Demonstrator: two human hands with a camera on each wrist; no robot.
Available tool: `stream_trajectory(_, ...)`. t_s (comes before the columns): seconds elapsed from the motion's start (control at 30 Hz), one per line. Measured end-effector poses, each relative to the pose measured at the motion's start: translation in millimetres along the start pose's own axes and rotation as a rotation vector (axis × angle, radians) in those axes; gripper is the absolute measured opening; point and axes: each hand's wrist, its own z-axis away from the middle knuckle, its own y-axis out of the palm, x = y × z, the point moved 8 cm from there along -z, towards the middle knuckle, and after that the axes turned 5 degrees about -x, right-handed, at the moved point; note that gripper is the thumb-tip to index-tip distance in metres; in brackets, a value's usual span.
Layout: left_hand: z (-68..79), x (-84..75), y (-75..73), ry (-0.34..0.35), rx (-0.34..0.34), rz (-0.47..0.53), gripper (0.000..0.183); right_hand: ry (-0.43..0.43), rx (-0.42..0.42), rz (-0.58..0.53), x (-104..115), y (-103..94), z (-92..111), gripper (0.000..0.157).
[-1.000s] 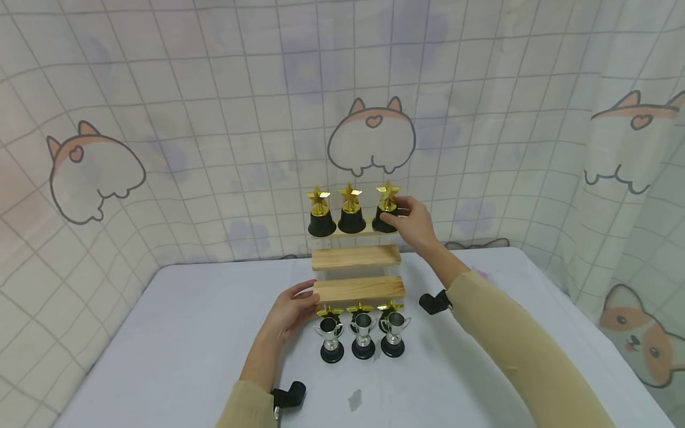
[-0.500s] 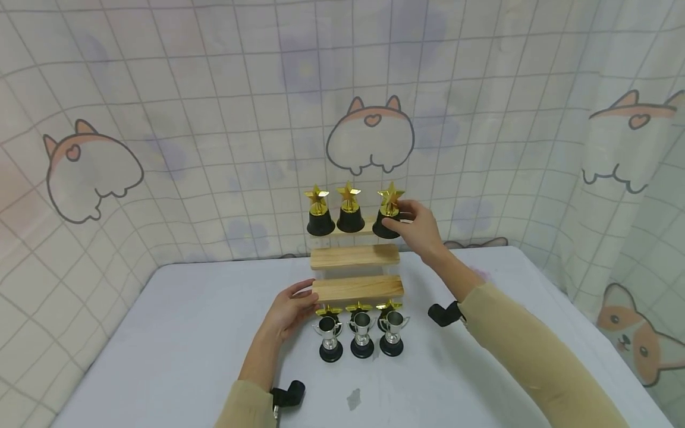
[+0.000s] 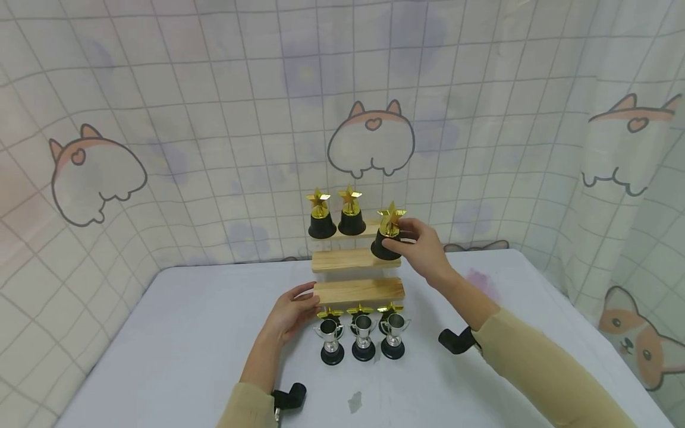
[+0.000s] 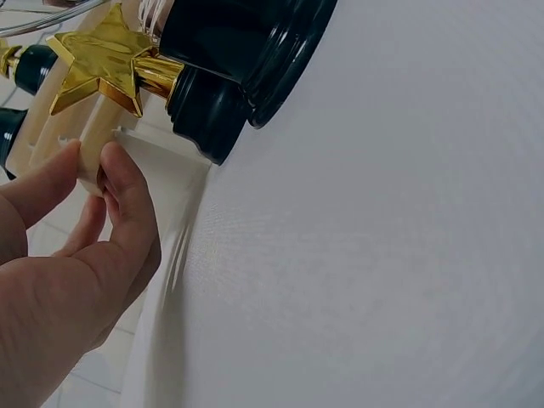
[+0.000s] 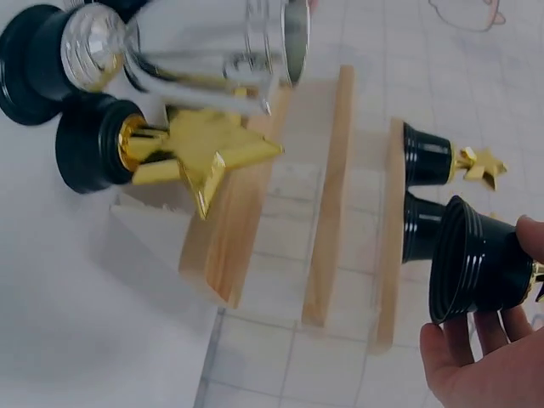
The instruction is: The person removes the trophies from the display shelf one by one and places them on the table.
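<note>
My right hand (image 3: 428, 252) grips a star trophy (image 3: 385, 246) by its black base, with its gold star upward. In the right wrist view the hollow underside of that trophy (image 5: 459, 263) shows, and it is off the top board (image 5: 388, 280). Two matching star trophies (image 3: 351, 223) stand on the left and middle of the top board. At the lowest wooden board (image 3: 358, 291), my left hand (image 3: 291, 312) pinches the left end between thumb and fingers, as the left wrist view shows at the board's tip (image 4: 92, 174).
The rack has a middle board (image 3: 342, 260) bearing nothing. Before it on the white table (image 3: 214, 333) stand three silver cup trophies (image 3: 363, 330), with three gold star trophies (image 5: 208, 153) close behind them. A patterned curtain (image 3: 241, 148) hangs behind.
My right hand has lifted the right star trophy off the top board and brought it forward and down, in front of the middle board's right end. My left hand keeps its place.
</note>
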Motion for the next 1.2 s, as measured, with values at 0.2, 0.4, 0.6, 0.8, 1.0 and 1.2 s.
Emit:
stream_trajectory(0.2,1.5,0.8,0.3,-0.005,-0.002,0.002,0.052,-0.016,0.031,0.003,2.2,5.9,19.6,0.056)
stream_trajectory(0.4,2.7,1.1,0.9,-0.004,-0.001,-0.001,0.053,-0.047,0.066,0.003,3.6,12.2,37.3,0.049)
stream_trajectory(0.6,0.7,-0.3,0.8,0.0,0.001,-0.001,0.051,-0.049,0.12,-0.022,5.3,18.1,54.8,0.05)
stream_trajectory(0.8,0.0,-0.7,0.7,-0.003,0.0,-0.003,0.052,-0.051,0.166,-0.035,6.6,23.2,72.6,0.051)
stream_trajectory(1.0,1.0,-1.2,1.5,-0.011,-0.001,-0.001,0.052,-0.06,0.192,-0.035,11.0,28.7,88.0,0.048)
stream_trajectory(1.2,0.9,-0.7,1.6,-0.013,0.005,0.009,0.053,-0.075,0.21,-0.032,17.7,34.7,100.8,0.048)
